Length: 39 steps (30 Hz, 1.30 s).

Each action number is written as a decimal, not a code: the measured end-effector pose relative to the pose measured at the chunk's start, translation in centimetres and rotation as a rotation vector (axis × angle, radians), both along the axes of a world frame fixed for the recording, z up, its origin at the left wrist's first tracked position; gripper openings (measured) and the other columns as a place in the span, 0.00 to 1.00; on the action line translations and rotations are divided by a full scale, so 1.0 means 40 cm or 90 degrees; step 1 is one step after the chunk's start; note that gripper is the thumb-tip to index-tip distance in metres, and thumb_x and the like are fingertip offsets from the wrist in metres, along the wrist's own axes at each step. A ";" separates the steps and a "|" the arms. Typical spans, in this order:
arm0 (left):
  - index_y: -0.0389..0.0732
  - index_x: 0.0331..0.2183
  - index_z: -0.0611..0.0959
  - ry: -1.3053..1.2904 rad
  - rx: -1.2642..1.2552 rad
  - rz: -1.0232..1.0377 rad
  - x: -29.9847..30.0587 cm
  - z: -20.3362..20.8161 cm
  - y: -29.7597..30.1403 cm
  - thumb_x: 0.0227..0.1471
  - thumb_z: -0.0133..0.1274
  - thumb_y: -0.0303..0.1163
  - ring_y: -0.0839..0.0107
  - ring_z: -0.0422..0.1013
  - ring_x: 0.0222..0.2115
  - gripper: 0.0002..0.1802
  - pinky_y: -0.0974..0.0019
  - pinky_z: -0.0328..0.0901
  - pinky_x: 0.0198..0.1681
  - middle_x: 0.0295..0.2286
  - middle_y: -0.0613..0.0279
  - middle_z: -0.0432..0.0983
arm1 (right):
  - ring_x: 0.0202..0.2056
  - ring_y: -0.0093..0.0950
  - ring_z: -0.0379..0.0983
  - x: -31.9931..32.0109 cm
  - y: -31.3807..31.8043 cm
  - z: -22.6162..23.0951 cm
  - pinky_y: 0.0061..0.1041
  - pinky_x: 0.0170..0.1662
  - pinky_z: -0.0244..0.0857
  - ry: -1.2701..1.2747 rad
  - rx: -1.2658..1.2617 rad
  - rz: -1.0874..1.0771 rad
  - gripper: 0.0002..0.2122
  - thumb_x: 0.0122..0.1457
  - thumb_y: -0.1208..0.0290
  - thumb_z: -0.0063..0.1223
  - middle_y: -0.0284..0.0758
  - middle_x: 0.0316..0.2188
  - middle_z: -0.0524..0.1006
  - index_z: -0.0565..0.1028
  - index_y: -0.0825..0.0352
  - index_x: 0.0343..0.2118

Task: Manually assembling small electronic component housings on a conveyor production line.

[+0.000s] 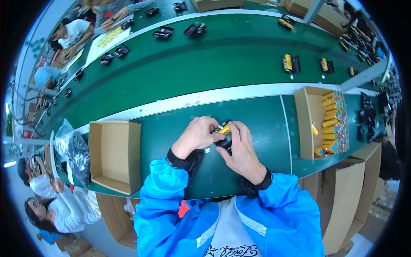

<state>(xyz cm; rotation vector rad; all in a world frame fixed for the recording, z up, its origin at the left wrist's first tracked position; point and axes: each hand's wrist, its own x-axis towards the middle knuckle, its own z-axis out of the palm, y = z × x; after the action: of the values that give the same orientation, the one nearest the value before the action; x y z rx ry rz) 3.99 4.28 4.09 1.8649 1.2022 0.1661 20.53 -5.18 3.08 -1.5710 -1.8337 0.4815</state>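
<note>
My left hand (198, 136) and my right hand (242, 150) meet at the middle of the green workbench (265, 124). Between them sits a yellow cylindrical battery (224, 129) in an open black plastic housing (227, 143). The left thumb and fingers pinch one end of the assembly; the right hand's fingers press on the battery while its thumb lies along the housing. A small white connector (207, 150) rests on the bench just below the left hand. Fingers hide much of the housing and any wires.
To the right, a cardboard box (305, 128) holds several yellow batteries (329, 124); black housings (365, 111) lie beyond it. At left stand an open cardboard box (114, 158) and a clear plastic bag (72, 150). Ahead, the green conveyor belt (171, 68) carries several assemblies. Other people work at left.
</note>
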 end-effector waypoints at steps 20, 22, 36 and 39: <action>0.34 0.32 0.84 0.133 0.245 0.079 0.161 0.001 0.571 0.42 0.64 0.46 0.54 0.75 0.28 0.23 0.56 0.70 0.36 0.24 0.49 0.78 | 0.39 0.34 0.78 0.758 0.105 0.168 0.30 0.45 0.71 -0.101 -0.462 -0.027 0.19 0.50 0.82 0.57 0.42 0.34 0.79 0.72 0.72 0.48; 0.38 0.36 0.85 0.147 0.099 0.054 0.137 0.029 0.656 0.43 0.64 0.44 0.49 0.76 0.33 0.21 0.53 0.71 0.40 0.32 0.49 0.80 | 0.41 0.32 0.77 0.775 0.065 0.190 0.29 0.46 0.71 0.173 -0.420 -0.080 0.22 0.51 0.82 0.58 0.40 0.37 0.78 0.70 0.71 0.51; 0.45 0.25 0.84 0.293 0.608 0.053 0.108 0.044 0.690 0.45 0.59 0.33 0.56 0.68 0.41 0.04 0.53 0.63 0.44 0.32 0.58 0.73 | 0.36 0.31 0.73 0.549 -0.071 0.126 0.28 0.43 0.69 1.045 -0.211 -0.128 0.26 0.58 0.67 0.59 0.40 0.39 0.75 0.65 0.72 0.57; 0.40 0.20 0.82 0.252 0.626 0.037 0.110 0.129 0.483 0.43 0.56 0.29 0.58 0.68 0.37 0.05 0.54 0.60 0.39 0.30 0.58 0.74 | 0.35 0.31 0.73 0.482 -0.045 0.130 0.28 0.40 0.67 0.978 -0.321 -0.028 0.23 0.61 0.61 0.55 0.41 0.37 0.75 0.69 0.73 0.53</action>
<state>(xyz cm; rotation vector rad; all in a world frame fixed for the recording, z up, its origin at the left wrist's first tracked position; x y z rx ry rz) 8.37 23.60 9.25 2.8010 1.6086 0.5087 39.80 -7.00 8.28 -0.8821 -0.4739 1.6178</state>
